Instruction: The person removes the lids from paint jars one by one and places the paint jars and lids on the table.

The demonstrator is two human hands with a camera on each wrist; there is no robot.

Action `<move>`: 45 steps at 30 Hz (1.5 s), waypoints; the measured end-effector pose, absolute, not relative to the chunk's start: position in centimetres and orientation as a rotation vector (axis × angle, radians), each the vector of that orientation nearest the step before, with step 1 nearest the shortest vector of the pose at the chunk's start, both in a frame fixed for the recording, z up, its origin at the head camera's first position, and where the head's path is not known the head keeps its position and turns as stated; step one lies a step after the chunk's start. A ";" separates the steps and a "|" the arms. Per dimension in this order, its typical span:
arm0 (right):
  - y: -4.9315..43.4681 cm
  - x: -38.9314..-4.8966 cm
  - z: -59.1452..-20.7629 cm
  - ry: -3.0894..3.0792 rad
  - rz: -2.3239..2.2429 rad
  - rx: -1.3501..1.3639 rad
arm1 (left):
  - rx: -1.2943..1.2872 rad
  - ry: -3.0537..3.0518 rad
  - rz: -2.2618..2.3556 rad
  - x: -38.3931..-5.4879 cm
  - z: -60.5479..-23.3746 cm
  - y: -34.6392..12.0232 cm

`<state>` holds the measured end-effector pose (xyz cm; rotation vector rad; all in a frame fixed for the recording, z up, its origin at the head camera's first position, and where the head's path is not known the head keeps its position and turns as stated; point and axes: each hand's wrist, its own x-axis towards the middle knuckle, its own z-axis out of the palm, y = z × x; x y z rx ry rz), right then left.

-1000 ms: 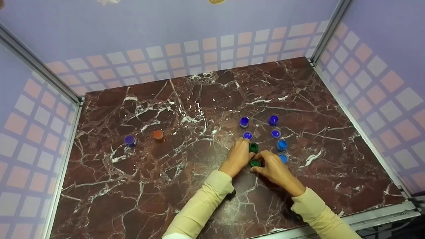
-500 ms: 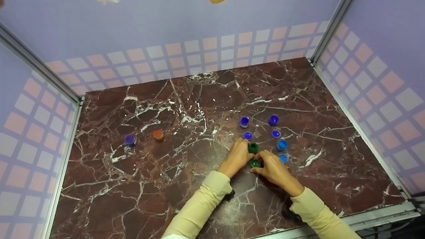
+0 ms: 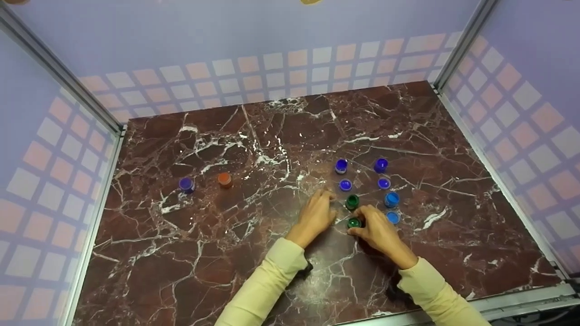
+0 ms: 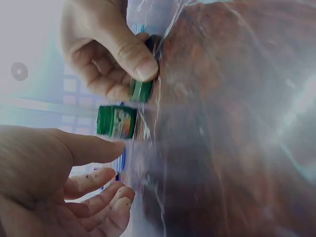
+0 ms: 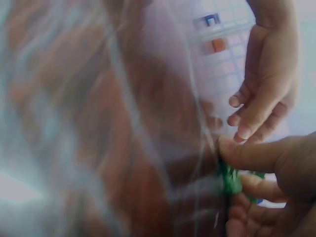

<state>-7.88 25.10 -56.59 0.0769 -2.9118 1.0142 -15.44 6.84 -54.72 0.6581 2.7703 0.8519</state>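
Observation:
My right hand pinches a green lid between thumb and fingers, low at the tabletop. Just beyond it stands an uncapped green paint jar, whose label shows in the left wrist view on the same jar. My left hand is a little left of the jar, fingers loosely bent and holding nothing. Farther back are an open dark-blue paint jar and its blue lid. To the right, a violet-blue jar has a matching lid in front.
A light-blue paint jar and a light-blue lid lie close to the right hand. Off to the left, a purple-topped jar and an orange-topped jar stand on the marbled tabletop. Patterned panels enclose the back and sides.
My left hand has let go of the green jar and drawn back to the left. The right hand keeps the green lid at nearly the same spot. The head view has shifted slightly.

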 end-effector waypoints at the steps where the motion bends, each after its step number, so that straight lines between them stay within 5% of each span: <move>1: 25.0 -7.9 -56.5 -2.918 1.023 0.059 | 0.633 2.758 0.869 -15.4 -54.7 6.4; 18: 24.0 -7.7 -55.8 -2.962 1.068 -0.059 | 0.334 2.875 0.988 -15.8 -53.6 -4.6; 30: 24.3 -7.8 -55.9 -2.952 1.098 -0.062 | 0.040 3.141 1.042 -19.3 -51.7 -12.7; 45: 24.3 -7.7 -55.9 -2.927 1.128 -0.071 | -0.104 3.022 1.110 -23.4 -52.7 -15.9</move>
